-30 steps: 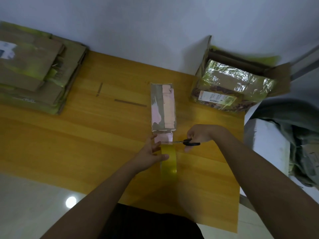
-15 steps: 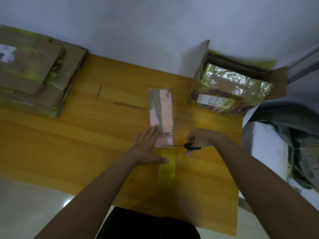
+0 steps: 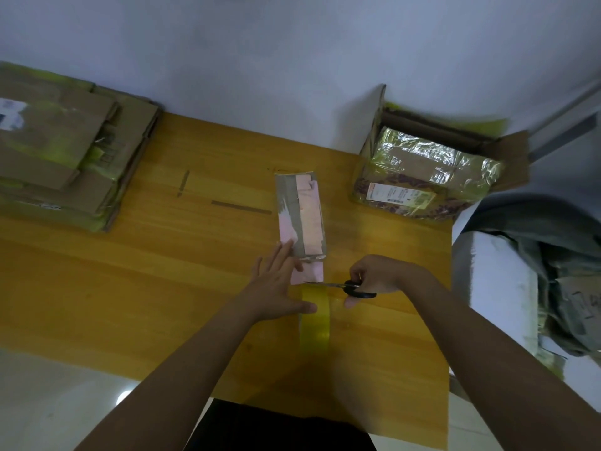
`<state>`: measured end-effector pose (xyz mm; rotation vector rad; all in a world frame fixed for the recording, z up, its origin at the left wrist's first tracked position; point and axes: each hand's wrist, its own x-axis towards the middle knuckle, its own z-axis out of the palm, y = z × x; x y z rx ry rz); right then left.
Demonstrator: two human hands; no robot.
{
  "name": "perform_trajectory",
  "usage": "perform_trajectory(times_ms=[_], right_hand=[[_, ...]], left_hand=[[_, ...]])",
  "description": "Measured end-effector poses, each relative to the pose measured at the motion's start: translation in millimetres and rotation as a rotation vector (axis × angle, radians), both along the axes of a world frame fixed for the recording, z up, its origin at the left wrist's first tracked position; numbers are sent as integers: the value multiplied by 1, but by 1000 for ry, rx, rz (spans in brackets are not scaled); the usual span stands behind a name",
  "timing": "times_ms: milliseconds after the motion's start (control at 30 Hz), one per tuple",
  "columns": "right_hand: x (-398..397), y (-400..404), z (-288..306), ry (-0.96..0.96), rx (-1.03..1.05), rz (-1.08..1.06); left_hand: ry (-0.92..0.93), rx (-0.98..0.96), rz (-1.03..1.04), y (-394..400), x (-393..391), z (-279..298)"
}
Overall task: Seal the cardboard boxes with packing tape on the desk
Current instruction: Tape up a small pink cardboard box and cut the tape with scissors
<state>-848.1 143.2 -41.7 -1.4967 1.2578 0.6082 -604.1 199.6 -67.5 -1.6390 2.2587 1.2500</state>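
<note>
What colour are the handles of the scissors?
Black, on the scissors in the right hand, head view.

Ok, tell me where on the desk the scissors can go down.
Bare desk lies between the flattened cardboard stack and the left hand. Another free patch sits right of the scissors, below the wrapped box. It is crowded around the small box and tape.

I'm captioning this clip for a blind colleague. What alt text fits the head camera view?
A right hand holds black scissors at yellow packing tape stretched from a small box on a wooden desk, while the left hand lies flat against the box. Flattened cardboard lies far left.
</note>
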Motion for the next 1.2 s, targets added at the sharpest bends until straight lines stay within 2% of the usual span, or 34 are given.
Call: perform_trajectory(times_ms=[300,567,1200], right_hand=[[-7,7,2,-20,81,-51],[-11,14,3,-12,-83,-40],[-7,9,9,270,-25,40]], left_hand=[[-66,48,-56,-1,-3,6],[-87,57,-97,-2,-4,9],[-55,58,-132,-4,-4,0]])
